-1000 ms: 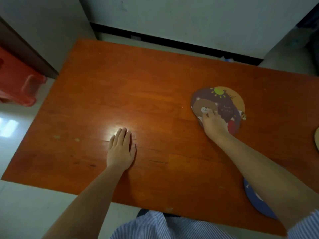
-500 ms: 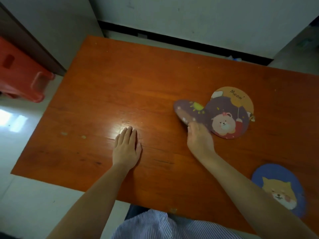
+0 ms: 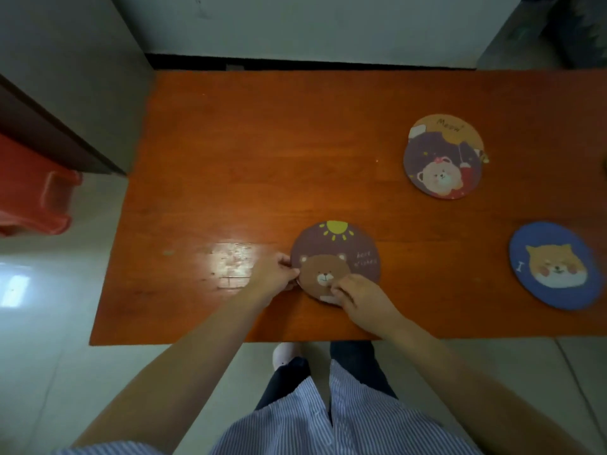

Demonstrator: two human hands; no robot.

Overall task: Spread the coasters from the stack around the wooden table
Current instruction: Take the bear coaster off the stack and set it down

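Both hands' grip closed on bear coaster (image 3: 335, 261), left hand (image 3: 274, 274), right hand (image 3: 359, 295), wooden table (image 3: 262, 152)

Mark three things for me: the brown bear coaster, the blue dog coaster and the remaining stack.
brown bear coaster (image 3: 331, 257), head view, on its dark upper face.
blue dog coaster (image 3: 555, 266), head view, on the dog's face.
remaining stack (image 3: 443, 159), head view, on the top coaster's purple middle.

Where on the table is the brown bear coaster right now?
In the head view, the brown bear coaster lies near the table's front edge, centre, between the left hand and right hand.
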